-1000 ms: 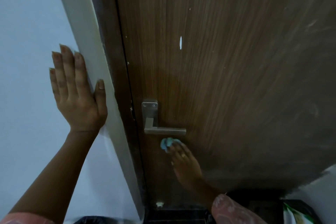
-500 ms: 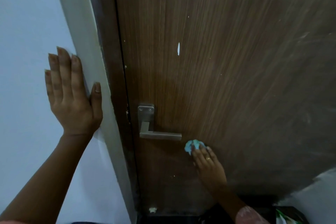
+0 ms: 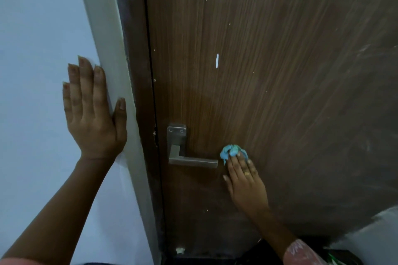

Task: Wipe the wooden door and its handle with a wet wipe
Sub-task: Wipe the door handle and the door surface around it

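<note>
The brown wooden door (image 3: 269, 71) fills the middle and right of the head view, with a white fleck near its centre. Its metal lever handle (image 3: 189, 160) sits low on the door's left side, the lever pointing right. My right hand (image 3: 245, 180) presses a crumpled blue wet wipe (image 3: 231, 150) flat against the door, just right of the lever's tip. The fingertips cover the wipe's lower part. My left hand (image 3: 92, 112) lies flat and spread on the white wall beside the door frame, thumb on the frame, holding nothing.
The pale door frame (image 3: 112, 71) runs diagonally between the white wall (image 3: 32, 49) and the door. A dark object with a green-and-white packet (image 3: 336, 259) lies on the floor at the lower right. A white wall section (image 3: 377, 232) shows at the bottom right.
My right hand has carried the wipe from under the lever out to the right and then up beside the lever's tip. The left hand has stayed on the wall.
</note>
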`<act>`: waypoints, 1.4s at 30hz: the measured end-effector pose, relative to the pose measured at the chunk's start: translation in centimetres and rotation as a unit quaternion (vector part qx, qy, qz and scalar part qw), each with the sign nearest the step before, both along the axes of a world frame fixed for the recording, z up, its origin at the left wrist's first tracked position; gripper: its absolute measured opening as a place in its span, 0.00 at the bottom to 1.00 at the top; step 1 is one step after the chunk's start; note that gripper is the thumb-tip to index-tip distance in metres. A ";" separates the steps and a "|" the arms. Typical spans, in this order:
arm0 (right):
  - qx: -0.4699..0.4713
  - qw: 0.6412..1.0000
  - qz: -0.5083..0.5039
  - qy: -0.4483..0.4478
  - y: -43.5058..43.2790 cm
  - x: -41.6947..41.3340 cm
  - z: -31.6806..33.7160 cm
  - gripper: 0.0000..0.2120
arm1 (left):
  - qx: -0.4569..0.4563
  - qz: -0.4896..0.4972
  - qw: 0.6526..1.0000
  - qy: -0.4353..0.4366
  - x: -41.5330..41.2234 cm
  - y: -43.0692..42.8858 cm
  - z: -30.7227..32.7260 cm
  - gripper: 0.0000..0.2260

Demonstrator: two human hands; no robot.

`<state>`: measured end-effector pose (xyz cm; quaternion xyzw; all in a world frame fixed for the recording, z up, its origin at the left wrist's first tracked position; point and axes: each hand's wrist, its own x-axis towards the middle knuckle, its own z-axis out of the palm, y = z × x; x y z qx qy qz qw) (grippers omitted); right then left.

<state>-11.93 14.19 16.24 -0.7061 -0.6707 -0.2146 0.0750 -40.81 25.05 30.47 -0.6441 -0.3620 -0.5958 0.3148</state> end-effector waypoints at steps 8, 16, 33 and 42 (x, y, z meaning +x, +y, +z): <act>0.196 0.977 0.040 -0.077 3.3 -1.7 9.8 0.23 | 0.000 0.000 1.000 0.002 0.0 0.1 0.1 0.24; 0.163 0.974 0.069 -0.142 3.7 -2.5 12.1 0.26 | 0.001 0.000 1.000 0.002 -0.1 0.0 0.1 0.24; 0.163 0.980 0.084 -0.080 7.1 -12.3 13.2 0.28 | 0.003 0.007 1.000 0.020 -0.4 0.4 -0.1 0.29; 0.195 0.976 0.077 0.054 7.2 -14.3 13.7 0.32 | -0.004 0.005 1.000 0.021 -0.3 0.5 -0.1 0.30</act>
